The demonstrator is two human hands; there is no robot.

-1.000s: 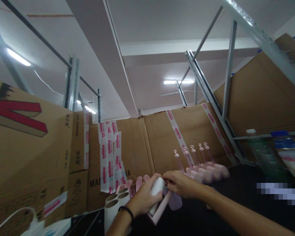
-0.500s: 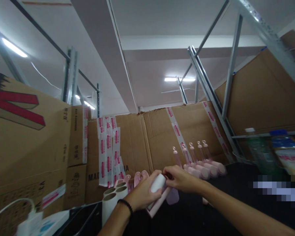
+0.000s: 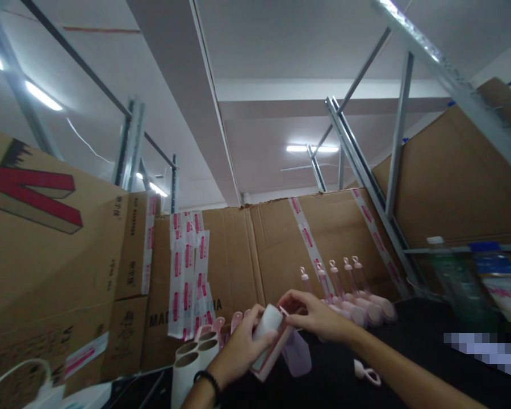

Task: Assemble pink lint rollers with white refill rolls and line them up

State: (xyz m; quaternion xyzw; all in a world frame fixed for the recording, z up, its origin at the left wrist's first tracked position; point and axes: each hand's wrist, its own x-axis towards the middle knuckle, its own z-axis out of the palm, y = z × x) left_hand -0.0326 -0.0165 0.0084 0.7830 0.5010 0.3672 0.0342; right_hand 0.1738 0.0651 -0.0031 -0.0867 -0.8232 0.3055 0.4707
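My left hand (image 3: 242, 349) is wrapped round a smooth white roll (image 3: 269, 321). A long, narrow pink piece (image 3: 273, 357) lies along the roll's right side, held with it. My right hand (image 3: 315, 317) has its fingers pinched at the upper end of that pink piece; the fingertips are partly hidden. Just below the right hand is a translucent pinkish flap (image 3: 298, 353); I cannot tell whether it is joined to the pink piece. A small pale cap with a ring loop (image 3: 366, 373) lies on the black surface under my right forearm.
Several hollow white tubes (image 3: 186, 372) stand upright at left, with pink handles (image 3: 218, 325) behind. Several pink rollers with hooked handles (image 3: 368, 311) lie in a row at the back right. A cardboard wall (image 3: 264, 250) closes the back. A green bottle (image 3: 455, 278) stands far right.
The view has tilted up slightly. Both hands stay on the roll and pink piece. The flap below my right hand and the ring-looped cap show more fully now.
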